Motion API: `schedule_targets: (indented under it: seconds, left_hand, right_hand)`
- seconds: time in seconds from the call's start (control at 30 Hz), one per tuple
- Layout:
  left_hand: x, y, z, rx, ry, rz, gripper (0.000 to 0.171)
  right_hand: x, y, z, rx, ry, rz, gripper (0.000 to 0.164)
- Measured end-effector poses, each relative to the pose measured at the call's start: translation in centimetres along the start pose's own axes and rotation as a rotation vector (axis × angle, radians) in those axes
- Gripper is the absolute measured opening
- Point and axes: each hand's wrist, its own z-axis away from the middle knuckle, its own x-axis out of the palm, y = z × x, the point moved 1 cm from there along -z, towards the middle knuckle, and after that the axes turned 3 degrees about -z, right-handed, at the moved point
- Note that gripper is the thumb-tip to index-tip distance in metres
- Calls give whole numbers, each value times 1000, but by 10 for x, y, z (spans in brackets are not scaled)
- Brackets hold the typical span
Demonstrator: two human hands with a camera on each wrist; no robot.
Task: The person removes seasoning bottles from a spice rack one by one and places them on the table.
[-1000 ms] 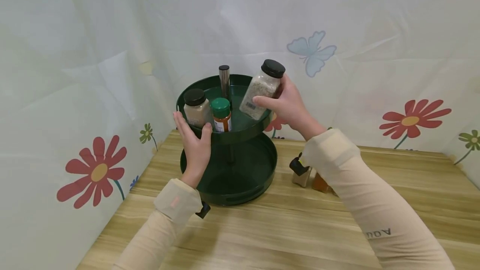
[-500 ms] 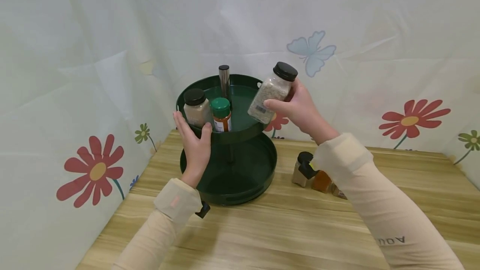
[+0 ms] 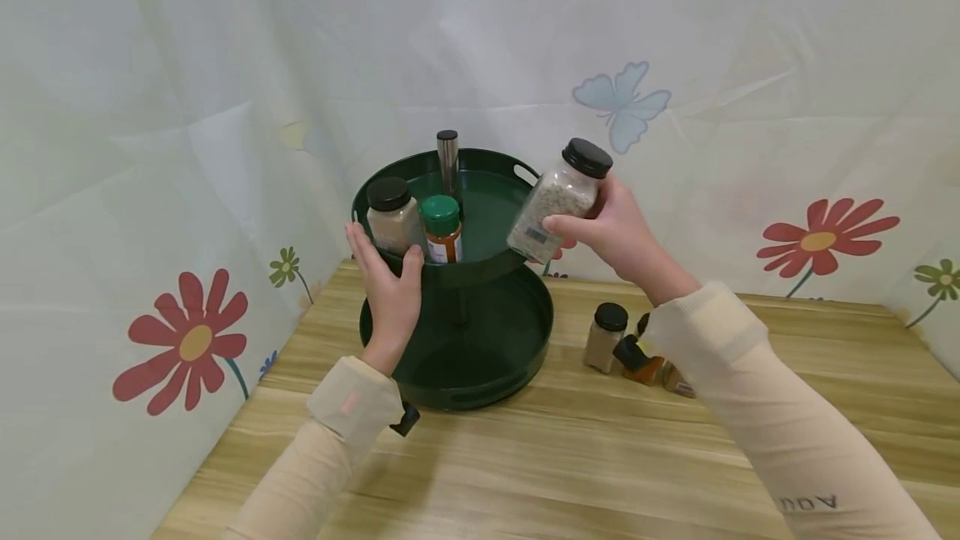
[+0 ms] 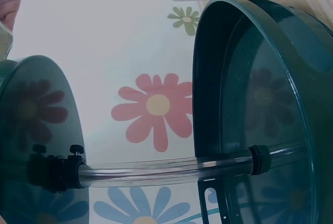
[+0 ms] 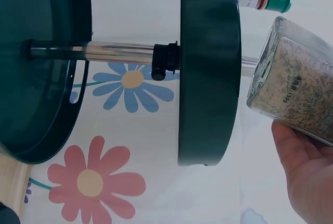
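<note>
My right hand (image 3: 630, 236) grips a clear square spice jar (image 3: 555, 207) with a black lid and pale, flaky contents. The jar tilts, its base overlapping the right rim of the dark green two-tier turntable (image 3: 480, 275) in the head view. In the right wrist view, the jar (image 5: 299, 86) is beside the upper tray's wall. My left hand (image 3: 393, 298) rests at the upper tray's front-left rim, fingers straight along the outside and thumb at the rim. Just inside that rim stand a black-lidded jar of beige powder (image 3: 396, 227) and a green-capped spice bottle (image 3: 442, 232).
The turntable's metal post (image 3: 447, 161) rises through the upper tray; its lower tray (image 3: 465, 357) is bare. On the wooden table (image 3: 570, 457), right of it, stand a black-lidded jar (image 3: 603, 344) and an orange jar (image 3: 642, 371), partly hidden by my right wrist's camera.
My right hand has carried the tilted jar rightward from over the upper tray to its right rim, slightly lower. Jars on the table have come into fuller view. My left hand stays put.
</note>
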Motion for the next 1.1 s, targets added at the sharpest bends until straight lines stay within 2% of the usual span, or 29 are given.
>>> schedule_targets:
  seconds: [0.43, 0.8, 1.1]
  left_hand:
    - [1, -1, -1, 11, -1, -6, 81]
    - [0, -1, 0, 8, -2, -12, 80]
    - [0, -1, 0, 6, 0, -9, 80]
  right_hand:
    - [-14, 5, 18, 48, -63, 65, 61]
    - [-22, 17, 30, 66, -112, 104, 55]
    - [-28, 28, 37, 89, -129, 185, 49]
